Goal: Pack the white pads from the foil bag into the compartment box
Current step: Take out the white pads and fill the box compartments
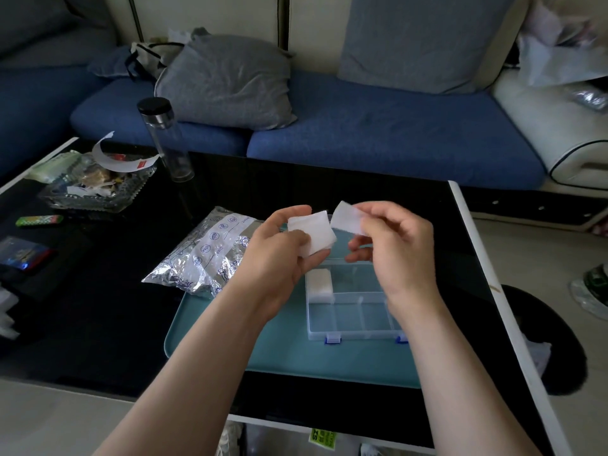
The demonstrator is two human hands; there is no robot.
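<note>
Separation step, frame centre: stack of square white pads (314,236) pinched in left hand (279,248), one thin white pad (345,218) pinched in right hand (398,245). Crinkled silver foil bag (204,255) left of centre. Next probably calls for lowering into clear plastic compartment box (362,335) below, free cell beside stored pad (318,284).

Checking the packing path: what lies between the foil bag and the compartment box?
Teal tray, bare where visible; in the head view the left hand and forearm, held above, hide part of it.

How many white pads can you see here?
3 white pads: one held in the left hand, one pinched by the right hand, one in the compartment box. The foil bag may hide more.
</note>
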